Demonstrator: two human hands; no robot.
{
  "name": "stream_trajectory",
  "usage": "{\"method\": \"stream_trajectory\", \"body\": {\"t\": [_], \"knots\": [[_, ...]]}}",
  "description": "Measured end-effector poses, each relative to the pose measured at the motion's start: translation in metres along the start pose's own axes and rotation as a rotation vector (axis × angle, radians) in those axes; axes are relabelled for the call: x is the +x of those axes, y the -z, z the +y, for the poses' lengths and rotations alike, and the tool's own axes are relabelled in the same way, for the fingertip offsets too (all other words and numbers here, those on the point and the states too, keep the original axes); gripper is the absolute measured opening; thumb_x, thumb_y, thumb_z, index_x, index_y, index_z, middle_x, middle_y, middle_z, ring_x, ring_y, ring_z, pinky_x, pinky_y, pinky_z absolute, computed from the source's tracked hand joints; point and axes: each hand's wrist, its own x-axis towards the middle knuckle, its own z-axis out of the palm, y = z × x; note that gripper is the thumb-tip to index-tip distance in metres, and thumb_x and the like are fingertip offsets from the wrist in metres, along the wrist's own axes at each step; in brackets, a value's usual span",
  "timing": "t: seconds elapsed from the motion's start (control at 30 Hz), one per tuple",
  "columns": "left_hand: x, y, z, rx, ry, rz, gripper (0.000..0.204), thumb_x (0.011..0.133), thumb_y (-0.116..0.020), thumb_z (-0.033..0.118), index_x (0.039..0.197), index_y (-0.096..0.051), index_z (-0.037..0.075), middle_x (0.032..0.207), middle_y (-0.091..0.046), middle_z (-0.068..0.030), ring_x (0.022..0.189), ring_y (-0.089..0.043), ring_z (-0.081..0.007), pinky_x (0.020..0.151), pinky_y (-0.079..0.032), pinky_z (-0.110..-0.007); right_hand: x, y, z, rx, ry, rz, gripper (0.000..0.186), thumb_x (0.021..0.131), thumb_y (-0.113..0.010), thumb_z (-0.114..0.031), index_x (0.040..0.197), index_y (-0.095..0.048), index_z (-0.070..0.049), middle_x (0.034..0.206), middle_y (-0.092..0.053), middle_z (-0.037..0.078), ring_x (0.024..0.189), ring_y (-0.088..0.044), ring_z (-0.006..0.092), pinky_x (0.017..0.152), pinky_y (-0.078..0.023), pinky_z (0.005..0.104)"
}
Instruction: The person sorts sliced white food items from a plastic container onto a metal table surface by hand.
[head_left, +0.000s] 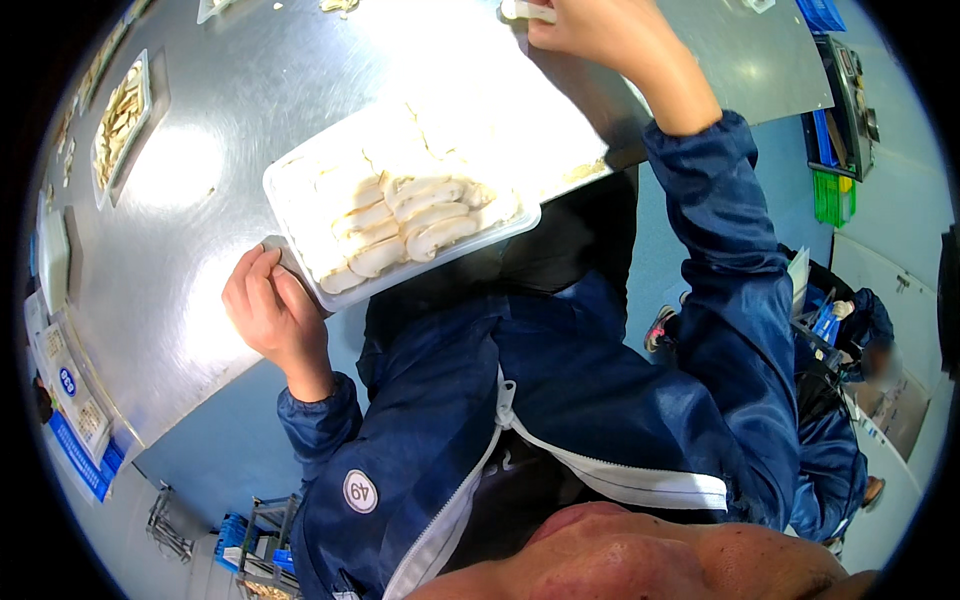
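A white plastic tray (522, 222) sits tilted at the near edge of the steel table, close against my body. Pale mushroom slices (440, 235) lie overlapping in rows in it; bright glare washes out its far half. Beside the tray's left end is my left hand (268, 305), its fingers curled in; whether they grip anything is hidden. My right hand (585, 28) reaches across the table at the top edge of the view. Its fingers are closed on a small white piece with a rounded end (525, 10), too overexposed to name.
The steel table (240, 90) carries another tray of slices (120, 125) at the left and loose scraps (338, 5) at the far edge. Blue packaging (85, 440) lies at the left rim. A person (840, 430) in dark blue works at the right, below a green crate (832, 198).
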Motion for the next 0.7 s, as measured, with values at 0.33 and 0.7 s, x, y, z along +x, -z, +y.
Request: {"method": "stream_trajectory", "body": {"t": [0.33,0.7], "knots": [[-0.001,0.001,0.001,0.0,0.01,-0.003,0.015,0.086,-0.061,-0.003,0.098,-0.07,0.0,0.105,-0.071,-0.0157,0.098,-0.064,-0.0316,0.09,-0.049,-0.04,-0.04,0.006,-0.09,0.252,0.122,0.002,0.025,0.072,-0.079,-0.011,0.091,-0.063,-0.008,0.083,-0.06,0.003,0.081,-0.061,0.0231,0.078,-0.041,0.0375],[-0.001,0.0,-0.001,0.012,0.013,-0.009,0.013,0.088,-0.061,-0.001,0.098,-0.07,0.001,0.105,-0.071,-0.0151,0.098,-0.064,-0.031,0.09,-0.05,-0.04,-0.044,-0.002,-0.098,0.215,0.098,0.015,0.017,0.072,-0.077,-0.016,0.081,-0.064,-0.009,0.08,-0.063,0.003,0.086,-0.064,0.022,0.079,-0.041,0.0386]]}}
